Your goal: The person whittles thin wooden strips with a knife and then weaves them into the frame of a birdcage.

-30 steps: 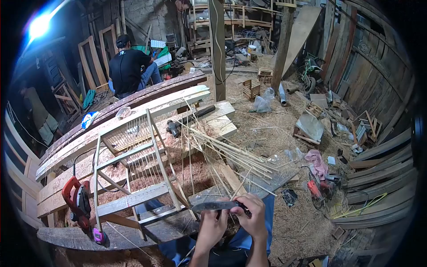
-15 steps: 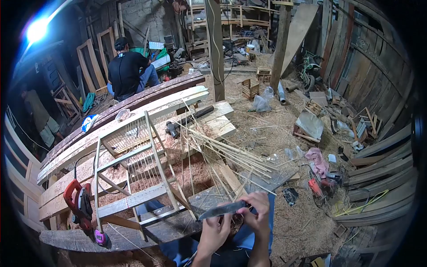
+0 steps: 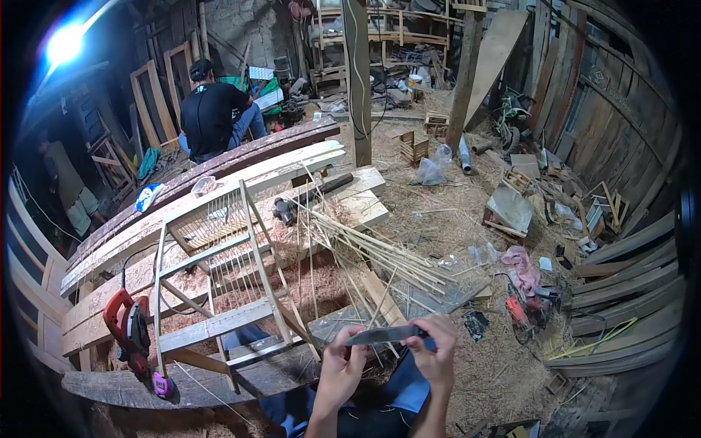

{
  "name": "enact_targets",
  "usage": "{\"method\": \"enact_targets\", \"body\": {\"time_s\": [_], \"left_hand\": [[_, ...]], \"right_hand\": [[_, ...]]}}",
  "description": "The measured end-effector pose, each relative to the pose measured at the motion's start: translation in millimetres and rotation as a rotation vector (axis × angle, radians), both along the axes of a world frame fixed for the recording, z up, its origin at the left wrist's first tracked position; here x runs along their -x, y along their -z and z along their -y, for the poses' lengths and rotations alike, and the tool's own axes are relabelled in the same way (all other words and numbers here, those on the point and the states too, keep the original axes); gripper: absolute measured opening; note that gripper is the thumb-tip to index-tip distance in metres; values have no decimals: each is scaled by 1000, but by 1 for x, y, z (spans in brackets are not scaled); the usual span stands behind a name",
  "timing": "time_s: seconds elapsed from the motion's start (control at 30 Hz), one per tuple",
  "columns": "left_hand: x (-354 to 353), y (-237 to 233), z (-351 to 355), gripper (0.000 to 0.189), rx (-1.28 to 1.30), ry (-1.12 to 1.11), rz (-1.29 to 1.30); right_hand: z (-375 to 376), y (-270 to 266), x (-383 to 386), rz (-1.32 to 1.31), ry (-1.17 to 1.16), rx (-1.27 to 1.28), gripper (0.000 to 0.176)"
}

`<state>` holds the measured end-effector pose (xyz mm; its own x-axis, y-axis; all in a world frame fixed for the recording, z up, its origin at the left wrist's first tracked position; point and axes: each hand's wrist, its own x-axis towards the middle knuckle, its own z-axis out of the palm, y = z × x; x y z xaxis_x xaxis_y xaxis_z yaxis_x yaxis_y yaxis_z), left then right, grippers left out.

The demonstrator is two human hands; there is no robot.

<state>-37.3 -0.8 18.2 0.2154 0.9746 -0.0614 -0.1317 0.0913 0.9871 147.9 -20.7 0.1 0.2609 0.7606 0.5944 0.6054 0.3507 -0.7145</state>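
Observation:
A dark knife blade (image 3: 383,335) lies level between my two hands, above the near edge of the grey bench plank (image 3: 292,372). My right hand (image 3: 436,349) is closed round its dark handle. Fingers of my left hand (image 3: 342,363) are pinched together by the blade's pointed end; whatever they hold is too small to make out. To the left stands a wooden frame (image 3: 217,326) with thin upright rods. Beyond my hands, a bundle of thin wooden strips (image 3: 387,252) fans across the bench.
A red power tool (image 3: 128,328) and a pink tape measure (image 3: 163,385) sit at the left. A grinder (image 3: 283,210) lies amid shavings. One person (image 3: 212,113) sits beyond the planks; another (image 3: 66,182) stands far left. A wooden post (image 3: 358,87) rises behind the bench.
The knife has swung level and moved up and right, its tip now near my left fingers. My left hand has shifted slightly left, my right hand slightly right.

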Motion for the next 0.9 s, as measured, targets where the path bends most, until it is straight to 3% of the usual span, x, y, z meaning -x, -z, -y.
{"method": "enact_targets", "body": {"time_s": [0.07, 0.2, 0.47, 0.6, 0.7, 0.77, 0.87, 0.9], "left_hand": [[2, 0, 3, 12, 47, 6, 131], [2, 1, 6, 10, 60, 23, 129], [-2, 11, 9, 6, -191, -39, -75], [0, 4, 9, 5, -185, -1, -112], [-2, 1, 9, 7, -204, -4, -45], [4, -1, 7, 11, -163, -45, -205], [21, -11, 8, 16, -65, 2, -74], [23, -13, 9, 17, -24, 33, -26]], "right_hand": [[-5, -4, 10, 50, -47, 21, 41], [-9, -7, 28, 76, -111, 5, 36], [-10, -6, 29, 52, -122, -34, 36], [-14, -1, 29, 46, -123, -56, 37], [-15, 14, 26, 61, -69, -112, 36], [-16, 28, 14, 123, 110, -126, 33], [-9, 48, -22, -53, 477, 34, 45], [-1, 54, -36, -46, 474, 29, 45]]}}
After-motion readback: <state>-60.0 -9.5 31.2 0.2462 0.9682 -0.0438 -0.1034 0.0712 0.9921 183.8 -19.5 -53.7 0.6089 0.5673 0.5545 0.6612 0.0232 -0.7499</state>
